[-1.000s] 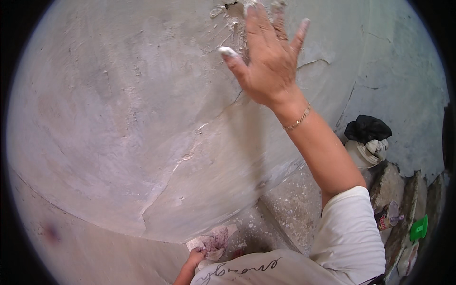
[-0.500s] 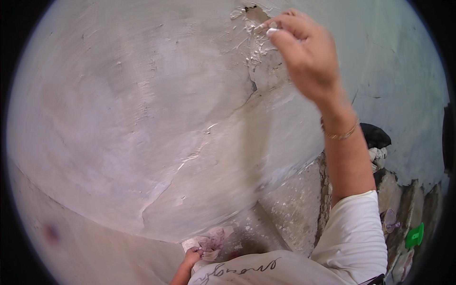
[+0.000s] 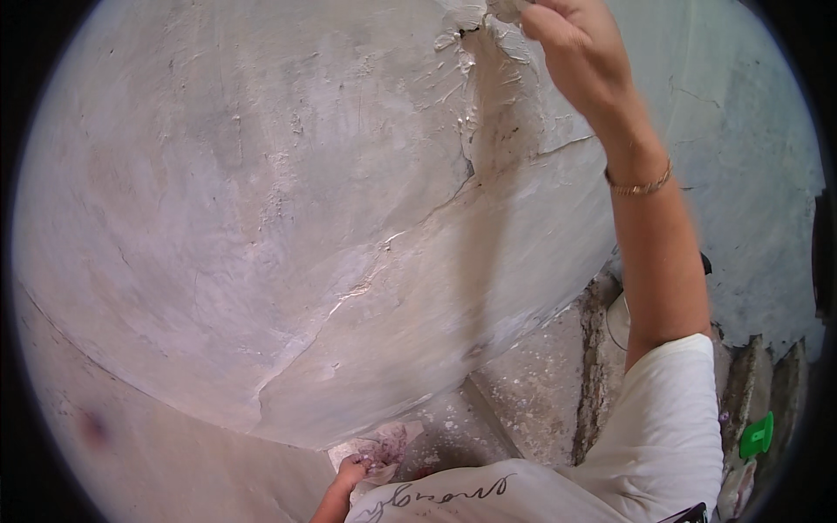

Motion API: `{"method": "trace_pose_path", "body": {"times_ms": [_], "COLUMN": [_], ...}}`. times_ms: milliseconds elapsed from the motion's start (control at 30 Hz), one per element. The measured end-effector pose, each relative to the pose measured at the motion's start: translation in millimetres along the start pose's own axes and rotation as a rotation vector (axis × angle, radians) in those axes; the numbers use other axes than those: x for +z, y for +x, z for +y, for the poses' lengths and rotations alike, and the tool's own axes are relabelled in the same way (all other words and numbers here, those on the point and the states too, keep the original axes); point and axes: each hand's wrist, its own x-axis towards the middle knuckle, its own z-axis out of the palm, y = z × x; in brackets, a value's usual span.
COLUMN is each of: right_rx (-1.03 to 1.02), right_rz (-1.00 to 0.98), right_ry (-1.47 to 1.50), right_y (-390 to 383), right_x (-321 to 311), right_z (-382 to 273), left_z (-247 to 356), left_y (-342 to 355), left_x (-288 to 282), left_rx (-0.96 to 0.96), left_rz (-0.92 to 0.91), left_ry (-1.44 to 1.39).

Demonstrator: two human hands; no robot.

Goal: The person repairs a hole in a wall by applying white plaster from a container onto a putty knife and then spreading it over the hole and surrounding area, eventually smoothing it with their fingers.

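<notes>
1. The right hand (image 3: 580,57) is raised to the wall (image 3: 261,218), fingers curled together on a lump of plaster (image 3: 506,10) at the wall's top edge, beside a crack (image 3: 471,139).
2. The left hand (image 3: 353,475), low by the wall's bottom edge, is closed on a crumpled wad (image 3: 388,444).
3. A bracelet (image 3: 641,185) circles the right wrist.
</notes>
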Motion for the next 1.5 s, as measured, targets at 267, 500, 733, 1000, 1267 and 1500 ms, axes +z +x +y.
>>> {"method": "trace_pose_path", "body": {"times_ms": [267,500,733,1000,1267,1500], "right_rx": [-0.377,-0.504,-0.303,-0.568,-0.682,-0.757], "right_rz": [0.189,0.092,0.232,0.255,0.213,0.357], "right_ry": [-0.639,-0.624,-0.191,-0.248,-0.628,-0.425], "right_y": [-54,-84,-68,-41,-55,-45], "right_x": [84,93,52,57,47,40], "right_z": [29,16,17,23,51,47], "left_z": [-5,-17,-6,-5,7,-5], "left_y": [-2,6,-17,-4,-11,-4], "left_x": [0,-7,-7,-9,-5,-9], "left_rx": [-0.064,-0.032,-0.04,-0.055,-0.039,-0.022], "left_rz": [0.005,0.001,0.039,0.006,0.015,-0.005], "left_ry": [0.088,0.051,0.076,0.085,0.132,0.072]}}
